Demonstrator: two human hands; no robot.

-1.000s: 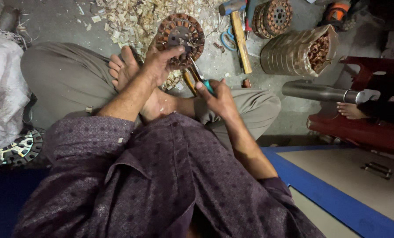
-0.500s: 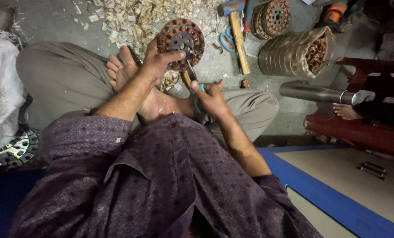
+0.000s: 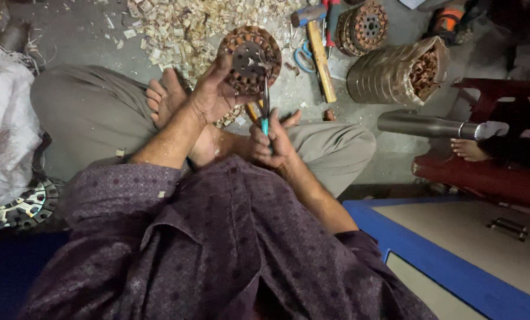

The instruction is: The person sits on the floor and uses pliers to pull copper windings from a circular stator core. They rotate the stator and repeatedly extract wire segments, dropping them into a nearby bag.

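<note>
Hands work together above the floor: left hand (image 3: 217,95) grips the rusty round motor stator (image 3: 250,59) upright, right hand (image 3: 274,142) clamps teal-handled pliers (image 3: 265,106) at its lower rim, which likely calls for a steady brace and short pulls.

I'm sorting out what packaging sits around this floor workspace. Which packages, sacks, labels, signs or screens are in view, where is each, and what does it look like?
White sack: far left on the floor, bulky, crumpled, whitish woven material with frayed threads at its top.
No labels, signs or screens show clearly; no other packaging is in view. The left hand holds a round, rusty-brown wound stator, not a package.
</note>
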